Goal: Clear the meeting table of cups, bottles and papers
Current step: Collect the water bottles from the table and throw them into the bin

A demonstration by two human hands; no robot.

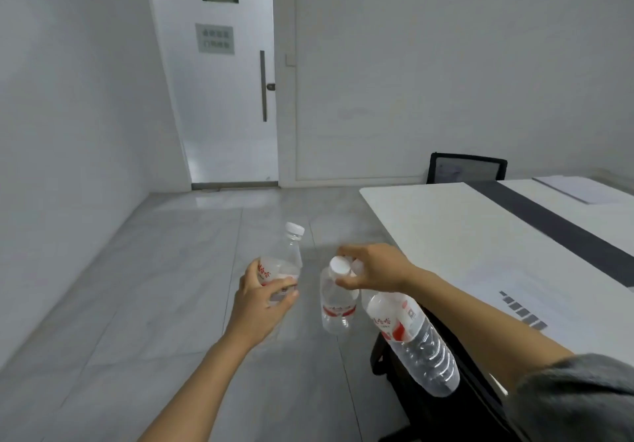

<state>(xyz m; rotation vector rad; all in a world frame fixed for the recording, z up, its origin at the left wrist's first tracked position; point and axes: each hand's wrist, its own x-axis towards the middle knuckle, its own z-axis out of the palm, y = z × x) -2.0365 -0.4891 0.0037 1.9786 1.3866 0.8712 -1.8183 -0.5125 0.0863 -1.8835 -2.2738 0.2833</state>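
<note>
White table (446,222), dark stripe (549,225), papers (579,189) on it

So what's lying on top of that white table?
On the table lie white papers at the far end and a printed sheet nearer. The right arm and the frame edge hide the rest.

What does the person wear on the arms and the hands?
The left hand and the right hand are bare: no gloves, rings or watch show. A grey sleeve covers the right upper arm, ending near the elbow; the left forearm shows no sleeve.
</note>
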